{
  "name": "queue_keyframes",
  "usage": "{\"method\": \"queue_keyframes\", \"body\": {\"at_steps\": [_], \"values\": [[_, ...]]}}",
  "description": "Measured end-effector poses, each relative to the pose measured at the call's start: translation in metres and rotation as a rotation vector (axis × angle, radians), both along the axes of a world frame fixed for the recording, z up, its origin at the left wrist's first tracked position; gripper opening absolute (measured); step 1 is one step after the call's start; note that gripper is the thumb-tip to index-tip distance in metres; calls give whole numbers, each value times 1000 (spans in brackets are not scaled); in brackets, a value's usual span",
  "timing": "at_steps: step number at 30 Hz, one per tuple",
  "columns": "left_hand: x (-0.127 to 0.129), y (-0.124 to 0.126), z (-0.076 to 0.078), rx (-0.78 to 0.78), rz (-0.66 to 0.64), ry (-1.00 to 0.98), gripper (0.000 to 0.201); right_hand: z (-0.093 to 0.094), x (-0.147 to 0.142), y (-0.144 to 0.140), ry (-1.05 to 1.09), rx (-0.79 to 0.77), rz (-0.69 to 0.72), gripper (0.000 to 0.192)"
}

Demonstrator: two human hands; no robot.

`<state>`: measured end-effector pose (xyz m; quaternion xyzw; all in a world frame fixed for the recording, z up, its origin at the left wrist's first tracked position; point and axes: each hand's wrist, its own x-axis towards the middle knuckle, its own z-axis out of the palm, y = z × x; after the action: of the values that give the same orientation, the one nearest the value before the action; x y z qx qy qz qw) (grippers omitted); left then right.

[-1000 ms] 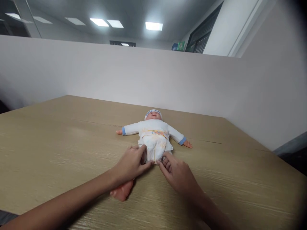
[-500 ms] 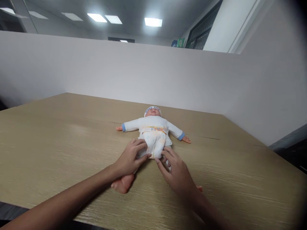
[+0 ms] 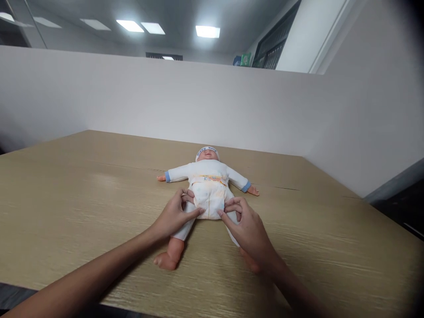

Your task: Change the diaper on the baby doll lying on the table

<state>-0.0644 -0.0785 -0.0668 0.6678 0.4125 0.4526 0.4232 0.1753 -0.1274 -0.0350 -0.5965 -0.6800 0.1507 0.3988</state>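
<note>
A baby doll [image 3: 207,167] in white clothes with blue cuffs and a lettered headband lies on its back, arms spread and legs toward me. Around its hips is a white diaper [image 3: 209,201] with a printed orange waistband. My left hand [image 3: 175,214] pinches the diaper's edge at the leg on the left, thumb on the front, fingers curled at the side. At the opposite leg my right hand [image 3: 247,221] grips the other edge between thumb and fingers. The doll's bare foot [image 3: 168,256] shows below my left wrist; the other foot is partly behind my right forearm.
The doll lies on a wide wood-grain table [image 3: 99,194] with thin seams across it. A pale partition wall [image 3: 165,97] rises behind the table's far edge. Dark flooring shows past the near left edge, and a dark area lies beyond the right edge.
My hands have shifted slightly outward at the diaper's leg edges, and its front looks flatter and more spread. More of both doll legs shows. The view has moved a little.
</note>
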Motion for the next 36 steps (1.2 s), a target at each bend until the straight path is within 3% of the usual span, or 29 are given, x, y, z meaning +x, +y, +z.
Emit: {"method": "queue_keyframes", "body": {"at_steps": [10,18,23,26,30,36], "values": [[-2,-7,7,-70,58,83,51,6,-1,-4,-135,-9,10,20],[-6,-5,23,-62,-105,161,34,5,-3,-3,-127,-37,35,21],[-6,0,27,-225,-197,45,41,3,-4,-1,-154,-38,45,29],[-4,0,26,-296,-175,-50,45,3,-3,0,-101,-70,32,31],[-2,2,18,-263,-147,-120,44,3,-1,1,-31,-95,12,31],[1,3,8,-201,-81,-111,46,1,0,2,-12,5,6,30]]}}
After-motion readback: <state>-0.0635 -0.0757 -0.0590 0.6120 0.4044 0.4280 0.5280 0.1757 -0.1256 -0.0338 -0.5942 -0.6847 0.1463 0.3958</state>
